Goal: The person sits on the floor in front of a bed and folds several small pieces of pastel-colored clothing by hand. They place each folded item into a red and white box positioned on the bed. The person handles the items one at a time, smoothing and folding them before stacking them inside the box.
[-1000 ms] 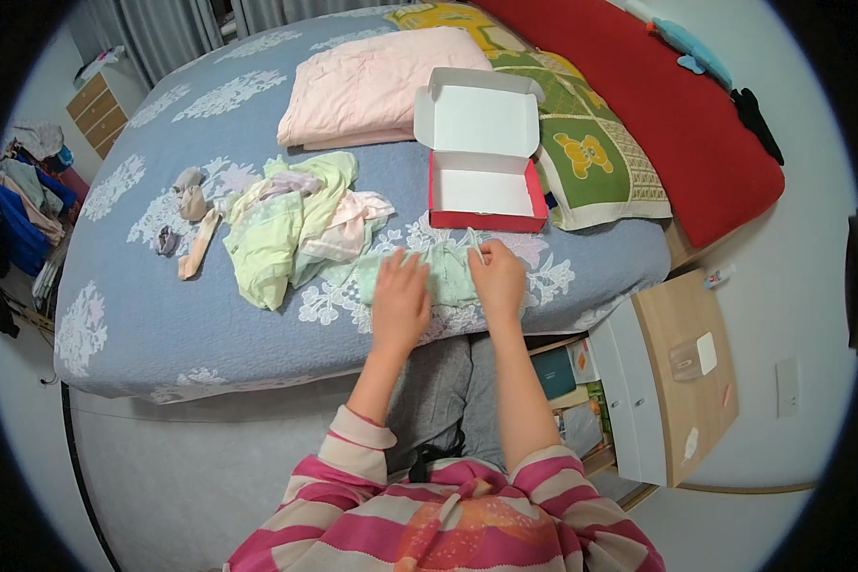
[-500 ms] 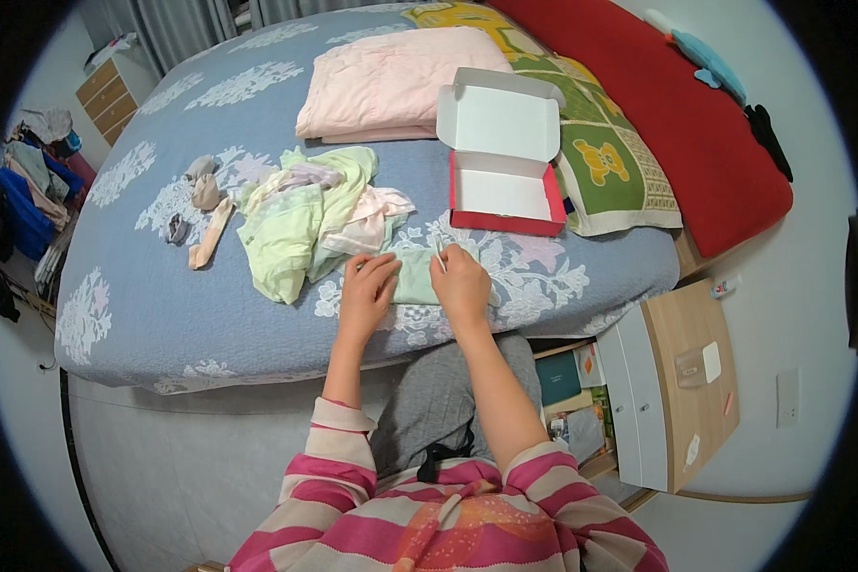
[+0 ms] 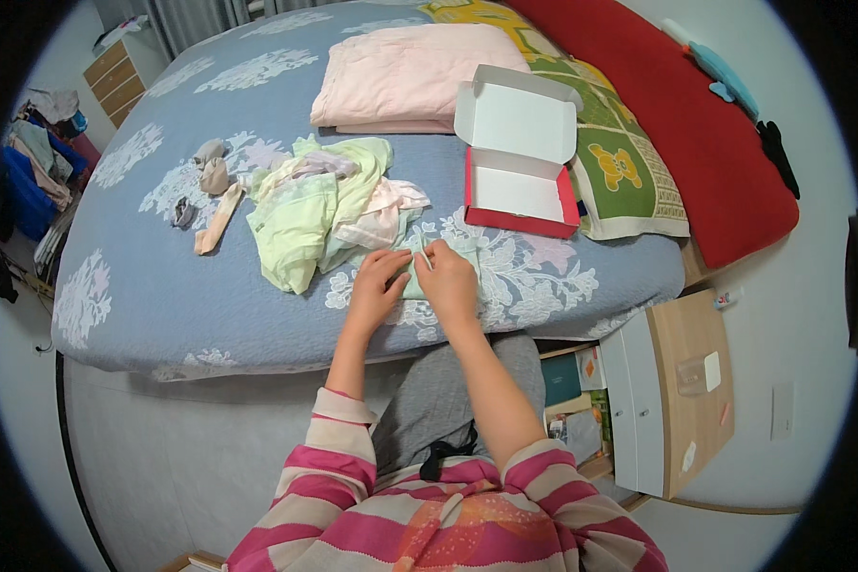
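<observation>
A pale green piece of cloth [image 3: 415, 288] lies near the front edge of the bed, partly folded and partly hidden by my hands. My right hand [image 3: 450, 288] pinches a raised edge of it between thumb and fingers. Beside that, my left hand [image 3: 376, 286] rests its slightly bent, parted fingers on the cloth's left part, fingertips close to the right hand's. Just beyond and to the left sits a loose heap of light clothes [image 3: 300, 224] in yellow-green, pink and lilac.
An open red box [image 3: 521, 221] with a white inside stands behind my right hand. Farther back lies a folded pink quilt [image 3: 415, 76]. Small rolled socks [image 3: 214, 176] and a peach strip of cloth [image 3: 220, 219] lie left. A wooden-topped cabinet [image 3: 696, 381] stands right.
My right hand has moved left toward my left hand, bringing the pinched cloth edge with it. The left hand has shifted slightly right, and the view has turned a little.
</observation>
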`<action>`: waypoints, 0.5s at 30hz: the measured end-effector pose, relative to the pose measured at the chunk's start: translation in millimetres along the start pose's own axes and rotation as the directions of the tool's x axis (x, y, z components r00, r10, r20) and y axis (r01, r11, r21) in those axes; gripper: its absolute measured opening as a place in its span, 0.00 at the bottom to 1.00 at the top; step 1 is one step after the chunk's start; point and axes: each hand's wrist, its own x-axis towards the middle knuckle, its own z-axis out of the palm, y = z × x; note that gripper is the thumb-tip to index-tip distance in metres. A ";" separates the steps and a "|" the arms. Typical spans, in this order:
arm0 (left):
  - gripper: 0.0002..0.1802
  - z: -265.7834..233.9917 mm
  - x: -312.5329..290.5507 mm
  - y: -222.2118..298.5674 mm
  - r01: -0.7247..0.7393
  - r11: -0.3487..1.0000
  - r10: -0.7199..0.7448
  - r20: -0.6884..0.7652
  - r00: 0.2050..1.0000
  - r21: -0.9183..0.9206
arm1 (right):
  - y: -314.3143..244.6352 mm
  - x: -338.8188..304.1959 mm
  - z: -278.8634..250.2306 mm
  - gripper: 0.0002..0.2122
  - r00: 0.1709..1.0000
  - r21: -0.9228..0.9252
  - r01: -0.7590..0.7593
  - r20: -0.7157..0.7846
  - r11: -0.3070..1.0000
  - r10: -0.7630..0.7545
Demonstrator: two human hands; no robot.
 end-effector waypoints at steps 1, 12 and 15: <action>0.16 -0.3 0.6 0.7 0.004 1.000 -0.004 -0.004 1.000 -0.010 | -2.7 -2.1 2.4 0.09 1.000 -0.013 -0.002 0.016 1.000 0.002; 0.08 -1.0 -1.5 -19.8 0.057 0.991 -0.071 -0.114 0.991 -0.118 | 41.1 -9.9 -29.6 0.08 0.964 0.445 -0.237 -0.007 0.864 0.267; 0.07 2.1 1.9 -9.2 0.201 0.968 -0.223 -0.146 0.964 -0.153 | 67.4 -14.0 -37.6 0.08 0.951 0.336 -0.239 -0.107 0.911 0.289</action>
